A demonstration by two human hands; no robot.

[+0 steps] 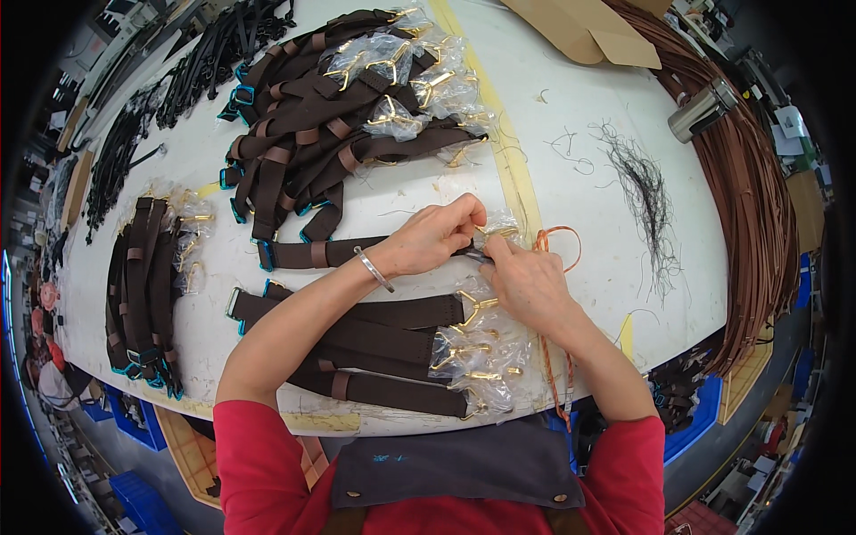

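A dark brown webbing strap (343, 253) lies across the table, a leather keeper and a blue-wrapped buckle at its left end. My left hand (435, 235) is closed at its right end, fingertips pinched together over the plastic-wrapped gold hook (496, 226). Close against them, my right hand (532, 283) is closed too, curled around something mostly hidden. A small dark, metallic-looking piece (478, 255) shows between the hands. An orange cord (563, 230) loops beside my right hand and passes under that wrist. Nearer me lie several similar straps (383, 337) with bagged gold hooks.
A large strap pile (303, 116) lies at the back, a smaller bundle (141, 276) at the left. Black straps (209, 67) are heaped far left. Loose dark threads (649, 192), a steel flask (703, 111), brown strips (753, 205) and cardboard (584, 31) lie right of yellow tape (510, 152).
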